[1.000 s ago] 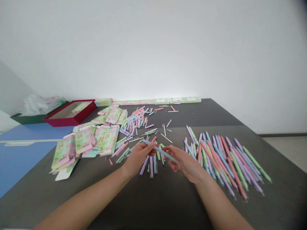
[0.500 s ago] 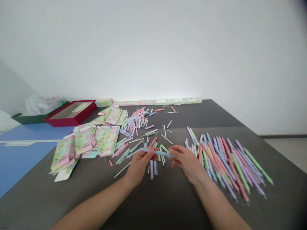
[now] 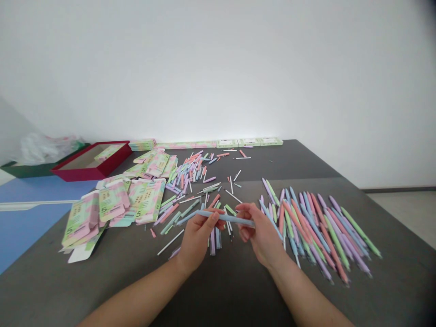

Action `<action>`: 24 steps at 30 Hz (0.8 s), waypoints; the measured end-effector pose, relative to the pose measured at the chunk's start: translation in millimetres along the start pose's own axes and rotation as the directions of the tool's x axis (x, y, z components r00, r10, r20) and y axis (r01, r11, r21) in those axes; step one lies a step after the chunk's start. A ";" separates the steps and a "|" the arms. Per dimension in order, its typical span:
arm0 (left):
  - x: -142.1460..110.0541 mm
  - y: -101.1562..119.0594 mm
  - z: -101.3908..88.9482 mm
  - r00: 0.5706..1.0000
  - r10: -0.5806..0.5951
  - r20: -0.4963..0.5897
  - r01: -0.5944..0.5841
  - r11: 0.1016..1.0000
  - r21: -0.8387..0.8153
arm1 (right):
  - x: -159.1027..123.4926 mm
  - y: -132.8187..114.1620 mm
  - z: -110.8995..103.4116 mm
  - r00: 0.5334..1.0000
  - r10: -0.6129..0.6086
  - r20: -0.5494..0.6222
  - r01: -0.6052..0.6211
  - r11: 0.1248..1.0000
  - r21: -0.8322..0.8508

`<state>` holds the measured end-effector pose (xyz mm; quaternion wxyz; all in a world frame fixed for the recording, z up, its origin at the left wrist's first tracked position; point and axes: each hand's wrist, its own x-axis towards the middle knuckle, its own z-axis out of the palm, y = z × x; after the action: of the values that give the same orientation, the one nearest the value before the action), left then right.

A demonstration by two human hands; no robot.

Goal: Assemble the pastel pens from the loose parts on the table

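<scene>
My left hand [image 3: 199, 236] and my right hand [image 3: 259, 230] are shut on a light blue pen [image 3: 226, 218], which lies almost level between them. Its tip end is hidden by my fingers. Below my hands, loose pen barrels and white refills [image 3: 190, 175] are scattered, some of them lying under my left hand. To my right lies a fanned pile of assembled pastel pens [image 3: 316, 227], with its nearest pens close to my right hand. Flat printed cartons [image 3: 112, 200] lie to the left of the loose parts.
The dark grey table [image 3: 238, 290] has a back edge with a row of flat packs [image 3: 248, 142] along it. A red box [image 3: 91, 161] holding a carton and a green box with a plastic bag stand at far left, above a blue surface.
The blue pen has swung from a slanted line to nearly level, and my hands stay on it. The whole scene has shifted slightly left in view.
</scene>
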<state>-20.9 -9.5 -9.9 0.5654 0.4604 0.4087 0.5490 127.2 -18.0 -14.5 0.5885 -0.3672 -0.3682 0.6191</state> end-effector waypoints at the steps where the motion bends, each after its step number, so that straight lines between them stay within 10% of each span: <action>1: 1.1 0.9 0.1 1.000 -0.011 -0.006 0.011 0.999 -0.049 | -0.1 -4.1 -1.0 0.999 0.027 0.040 -0.029 0.998 0.057; 24: 3.8 7.3 4.2 0.979 -0.190 0.073 0.203 0.879 -0.431 | -2.7 -0.1 -1.9 0.982 0.016 0.186 -0.085 0.925 0.370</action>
<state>-18.3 -6.2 -1.7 0.7125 0.2861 0.3115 0.5598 129.0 -20.6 -15.2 0.5961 -0.1996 -0.2843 0.7239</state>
